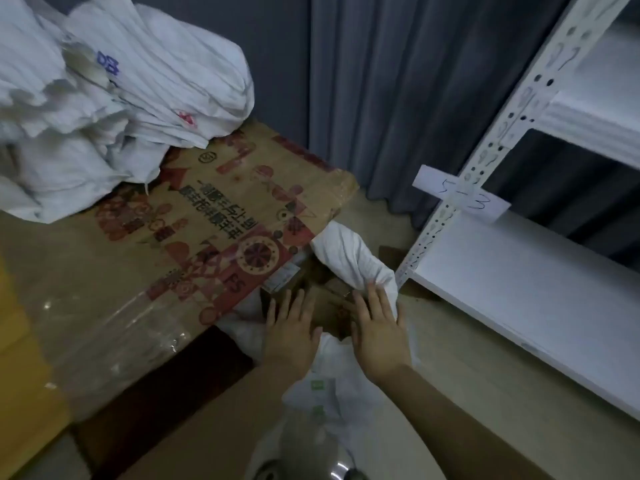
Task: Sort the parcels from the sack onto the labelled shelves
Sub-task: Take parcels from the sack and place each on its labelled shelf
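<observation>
A white woven sack (349,258) lies open on the floor between a big printed carton and the shelf unit. Brown cardboard parcels (329,299) show in its mouth. My left hand (291,327) reaches into the opening with straight fingers, resting on a parcel. Beside it my right hand (377,327) lies flat, fingers spread, over the parcels and the sack's right edge. Neither hand grips anything. The white shelf (526,289) at the right carries a paper label (462,194) reading 5-3 on its post.
A large printed carton (221,216) wrapped partly in clear tape stands at the left, with a heap of empty white sacks (114,98) on top. Grey curtains (398,98) hang behind. A higher shelf board (595,123) sits at the upper right. Beige floor lies in front of the shelf.
</observation>
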